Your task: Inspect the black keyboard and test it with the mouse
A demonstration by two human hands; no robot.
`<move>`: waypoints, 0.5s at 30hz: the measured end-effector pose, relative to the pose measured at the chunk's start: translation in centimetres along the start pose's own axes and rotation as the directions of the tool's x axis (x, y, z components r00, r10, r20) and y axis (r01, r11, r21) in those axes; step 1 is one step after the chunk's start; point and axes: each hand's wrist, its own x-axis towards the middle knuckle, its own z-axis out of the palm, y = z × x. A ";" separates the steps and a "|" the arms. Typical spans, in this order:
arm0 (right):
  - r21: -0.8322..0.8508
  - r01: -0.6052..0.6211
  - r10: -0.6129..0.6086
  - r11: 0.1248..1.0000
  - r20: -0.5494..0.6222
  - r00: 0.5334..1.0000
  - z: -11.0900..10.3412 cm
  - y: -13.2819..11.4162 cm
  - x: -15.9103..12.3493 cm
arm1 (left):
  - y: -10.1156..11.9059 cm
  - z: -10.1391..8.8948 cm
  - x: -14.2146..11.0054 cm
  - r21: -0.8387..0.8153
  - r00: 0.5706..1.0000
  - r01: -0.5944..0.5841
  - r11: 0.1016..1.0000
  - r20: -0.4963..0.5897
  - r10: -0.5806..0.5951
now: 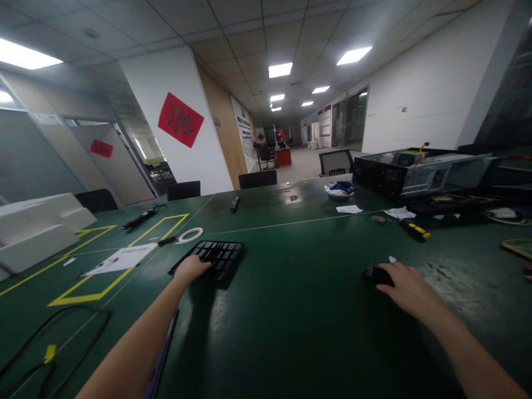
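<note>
You reach forward low over the green table (291, 332), hands well apart. Your right hand (407, 285) curls around a small dark object (377, 275), its shape partly covered by your grip. Your left hand (192, 270) grips the left side of a black gridded tray (226, 257). A white ring (190, 235) lies just beyond. Farther off, right, stands an open computer case (424, 174), its right end lost in darkness.

Black gridded panel (224, 256), grid upward: held in my left fingers (204, 267), left of frame centre. Small black object (379, 275): held in my right fingers (399, 270), right of centre.
</note>
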 end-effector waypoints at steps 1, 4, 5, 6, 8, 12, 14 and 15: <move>0.045 0.032 -0.031 0.998 -0.027 0.999 -0.1 -0.4 -0.1 | 1.0 0.4 -0.8 -0.023 1.000 -0.023 0.999 0.007 0.024; 0.244 0.161 -0.155 0.956 -0.047 0.987 -0.4 -2.4 -0.8 | 5.1 2.4 -4.2 -0.151 0.989 -0.141 0.978 0.018 0.146; 0.316 0.196 -0.196 0.928 -0.032 0.980 -0.4 -3.2 -1.1 | 6.7 3.3 -5.6 -0.227 0.978 -0.203 0.953 0.005 0.209; 0.382 0.224 -0.237 0.897 -0.012 0.971 -0.3 -4.0 -1.4 | 8.2 4.2 -7.2 -0.404 0.953 -0.286 0.869 -0.027 0.301; 0.499 0.275 -0.327 0.822 0.018 0.945 0.2 -5.4 -2.1 | 11.2 6.1 -10.4 -0.632 0.890 -0.386 0.672 -0.066 0.451; 0.746 0.319 -0.465 0.585 -0.014 0.885 2.3 -6.8 -3.2 | 15.0 8.9 -15.4 -0.719 0.768 -0.481 0.501 -0.069 0.637; 0.837 0.288 -0.459 0.465 -0.050 0.887 3.3 -6.8 -3.5 | 15.7 9.5 -16.5 -0.720 0.742 -0.498 0.483 -0.067 0.666; 0.866 0.269 -0.451 0.422 -0.056 0.891 3.5 -6.9 -3.6 | 15.8 9.7 -16.9 -0.716 0.736 -0.505 0.482 -0.065 0.674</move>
